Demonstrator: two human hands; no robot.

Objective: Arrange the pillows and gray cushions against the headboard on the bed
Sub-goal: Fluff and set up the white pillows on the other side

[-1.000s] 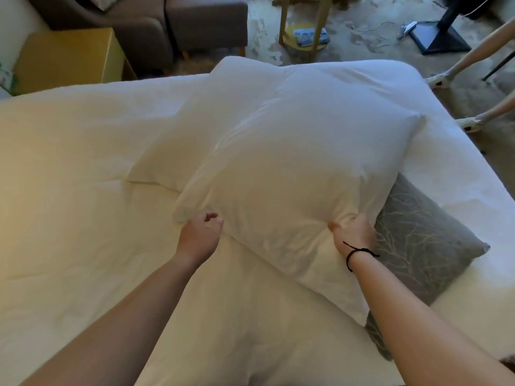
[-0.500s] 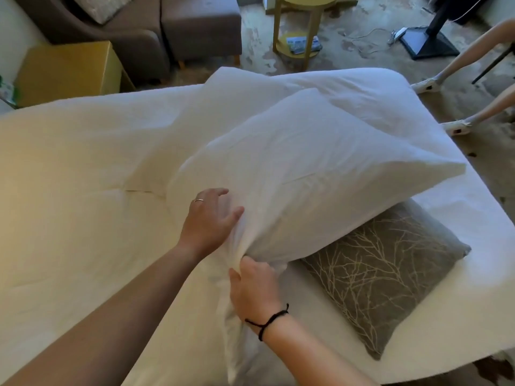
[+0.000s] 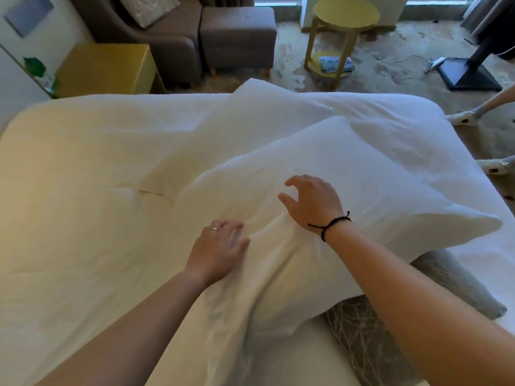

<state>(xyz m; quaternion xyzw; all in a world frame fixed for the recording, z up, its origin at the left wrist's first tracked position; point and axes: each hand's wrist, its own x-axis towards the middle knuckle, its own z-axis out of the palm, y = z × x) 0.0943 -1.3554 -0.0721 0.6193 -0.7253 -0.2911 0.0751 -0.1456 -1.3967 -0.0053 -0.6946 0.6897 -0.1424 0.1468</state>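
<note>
White bedding covers the wide bed (image 3: 69, 190), and both hands work near its closer edge. The left hand (image 3: 218, 250) lies flat, fingers straight and close together, pressing on the loose end of the near pillow (image 3: 348, 207); a ring sits on one finger. The right hand (image 3: 313, 201), with a black cord bracelet (image 3: 327, 225) at the wrist, hovers with fingers spread and slightly bent, touching or almost touching the pillow top; it holds nothing. This pillow lies across a gray cushion (image 3: 370, 338) with a branch pattern, which shows under it at the right. A second white pillow (image 3: 259, 115) lies behind, farther on the bed. Beyond the bed stand a yellow nightstand (image 3: 106, 68), a brown armchair (image 3: 156, 37) with an ottoman (image 3: 237, 34), and a round yellow side table (image 3: 345, 15).
</note>
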